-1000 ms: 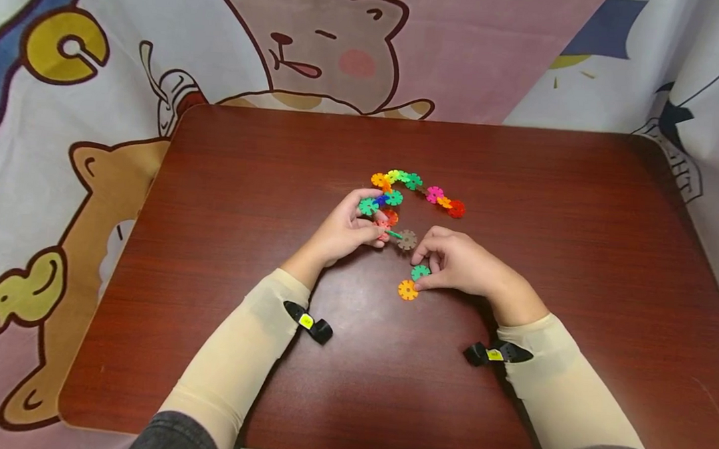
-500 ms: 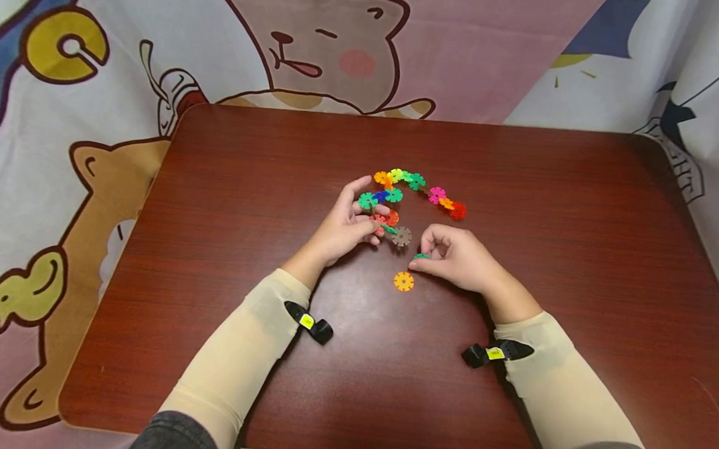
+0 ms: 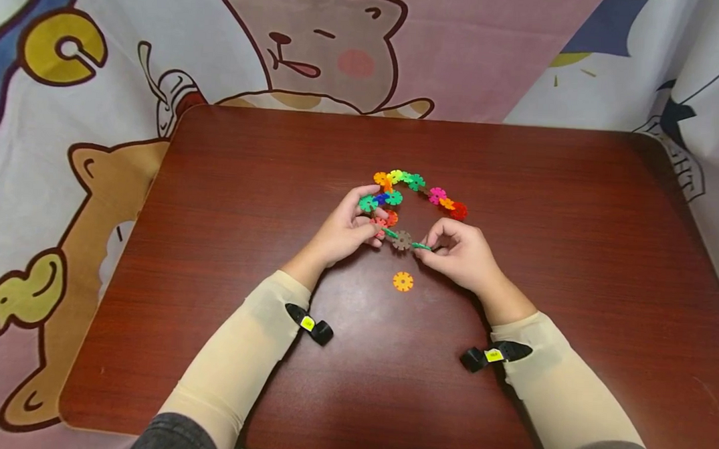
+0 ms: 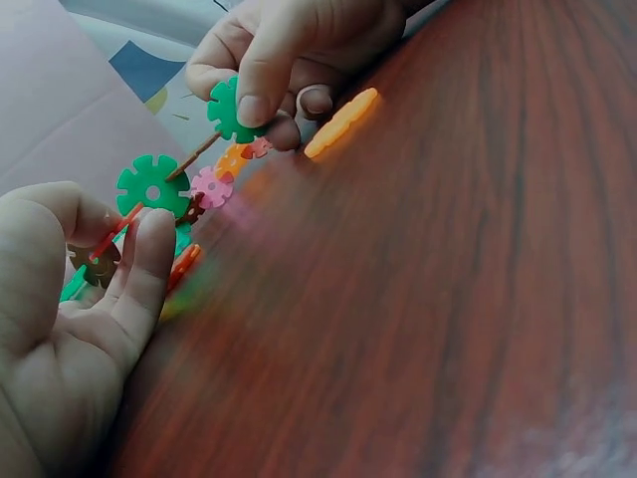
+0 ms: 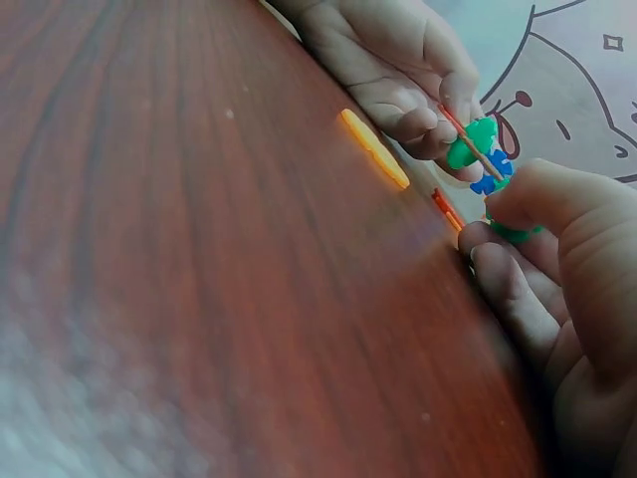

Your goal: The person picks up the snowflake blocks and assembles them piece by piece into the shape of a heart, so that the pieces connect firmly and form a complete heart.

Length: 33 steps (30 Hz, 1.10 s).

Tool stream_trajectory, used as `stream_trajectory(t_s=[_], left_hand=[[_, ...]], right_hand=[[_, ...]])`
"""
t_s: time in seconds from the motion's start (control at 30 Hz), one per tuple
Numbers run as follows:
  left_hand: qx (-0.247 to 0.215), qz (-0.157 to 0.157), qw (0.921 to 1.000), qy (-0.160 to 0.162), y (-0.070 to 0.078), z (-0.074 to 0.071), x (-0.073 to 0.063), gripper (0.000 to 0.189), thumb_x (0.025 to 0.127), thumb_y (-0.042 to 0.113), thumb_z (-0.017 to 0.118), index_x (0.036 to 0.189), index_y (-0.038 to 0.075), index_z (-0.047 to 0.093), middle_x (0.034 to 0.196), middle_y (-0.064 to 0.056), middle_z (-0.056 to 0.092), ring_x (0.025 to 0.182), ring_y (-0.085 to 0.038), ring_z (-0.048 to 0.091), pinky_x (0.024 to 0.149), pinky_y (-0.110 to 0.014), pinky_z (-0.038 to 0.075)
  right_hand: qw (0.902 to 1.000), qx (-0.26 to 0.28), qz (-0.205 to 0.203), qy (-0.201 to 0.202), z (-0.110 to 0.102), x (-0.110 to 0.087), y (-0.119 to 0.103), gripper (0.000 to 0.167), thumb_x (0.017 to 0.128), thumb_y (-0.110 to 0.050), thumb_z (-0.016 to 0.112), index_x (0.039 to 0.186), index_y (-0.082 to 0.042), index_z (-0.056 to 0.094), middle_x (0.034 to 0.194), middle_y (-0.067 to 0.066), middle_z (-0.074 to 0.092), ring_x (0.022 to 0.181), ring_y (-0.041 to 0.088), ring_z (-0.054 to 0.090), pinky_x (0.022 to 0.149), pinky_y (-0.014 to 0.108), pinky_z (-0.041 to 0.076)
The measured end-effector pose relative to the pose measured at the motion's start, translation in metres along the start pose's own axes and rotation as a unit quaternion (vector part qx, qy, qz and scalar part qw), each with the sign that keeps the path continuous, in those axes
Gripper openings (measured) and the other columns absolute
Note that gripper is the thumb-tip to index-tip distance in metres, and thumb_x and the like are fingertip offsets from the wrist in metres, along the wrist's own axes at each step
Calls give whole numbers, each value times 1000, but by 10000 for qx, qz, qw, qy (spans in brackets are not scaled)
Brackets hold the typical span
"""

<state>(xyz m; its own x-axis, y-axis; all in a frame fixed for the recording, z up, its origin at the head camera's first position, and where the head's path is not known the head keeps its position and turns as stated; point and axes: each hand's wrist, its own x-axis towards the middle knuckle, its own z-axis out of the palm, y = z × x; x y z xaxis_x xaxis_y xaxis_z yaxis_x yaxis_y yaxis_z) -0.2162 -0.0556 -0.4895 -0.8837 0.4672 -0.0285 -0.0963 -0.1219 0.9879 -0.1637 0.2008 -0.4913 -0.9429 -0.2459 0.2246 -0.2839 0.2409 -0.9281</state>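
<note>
Because the left hand (image 3: 345, 232) has its grip clamped on a coral-red disc (image 4: 117, 231), the last links of the notched-disc chain (image 3: 417, 181) jut free toward 3 o'clock — probably to steady the string while leaving its end reachable. The rest curves over the table (image 3: 247, 179) through 12 o'clock toward 2; fingers hide some joins. Next come an upright green disc (image 4: 139, 177) and a nearly level brown disc (image 3: 405, 237), crossed as slot-into-slot pieces would need. At 6 o'clock from the brown one, a loose orange-yellow disc (image 3: 397, 282) lies flat, handy for either hand. At 3 o'clock the right hand (image 3: 463, 254) pinches a second green disc (image 4: 224, 108), its exposed edge toward the brown rim — whether they interlock, I cannot tell.
</note>
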Motion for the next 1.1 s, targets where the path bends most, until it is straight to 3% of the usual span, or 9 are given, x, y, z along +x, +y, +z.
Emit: stream_trajectory(t_s=[0.27, 0.6, 0.83, 1.1], left_hand=[[-150, -107, 9998, 21, 0, 1, 1, 68, 98, -15, 58, 159, 7, 37, 117, -23, 62, 79, -26, 69, 72, -37, 65], [221, 226, 9991, -272, -3, 0, 1, 67, 91, -17, 72, 150, -2, 43, 106, -19, 62, 74, -25, 69, 72, -39, 65], [304, 170, 9990, -273, -2, -1, 1, 65, 91, -16, 74, 147, -4, 43, 110, -23, 65, 78, -22, 72, 74, -41, 66], [600, 47, 9980, -212, -3, -1, -1, 66, 92, -11, 78, 147, -3, 43, 115, -26, 70, 83, -23, 75, 78, -42, 66]], right_hand=[[9993, -362, -50, 44, -1, 1, 2, 29, 78, 11, 88, 79, -3, 63, 77, 7, 72, 57, 11, 60, 54, 16, 51], [9969, -785, -7, 57, 3, 1, 0, 28, 75, 13, 88, 78, -4, 66, 68, 4, 67, 54, 11, 53, 50, 14, 43], [9961, -853, -67, 207, 8, 1, -17, 26, 74, 18, 84, 72, -1, 66, 69, 10, 71, 53, 7, 53, 48, 12, 42], [9937, -1084, -71, 286, 9, 0, -7, 27, 74, 14, 90, 72, -4, 69, 68, 6, 72, 52, 6, 54, 48, 12, 42]])
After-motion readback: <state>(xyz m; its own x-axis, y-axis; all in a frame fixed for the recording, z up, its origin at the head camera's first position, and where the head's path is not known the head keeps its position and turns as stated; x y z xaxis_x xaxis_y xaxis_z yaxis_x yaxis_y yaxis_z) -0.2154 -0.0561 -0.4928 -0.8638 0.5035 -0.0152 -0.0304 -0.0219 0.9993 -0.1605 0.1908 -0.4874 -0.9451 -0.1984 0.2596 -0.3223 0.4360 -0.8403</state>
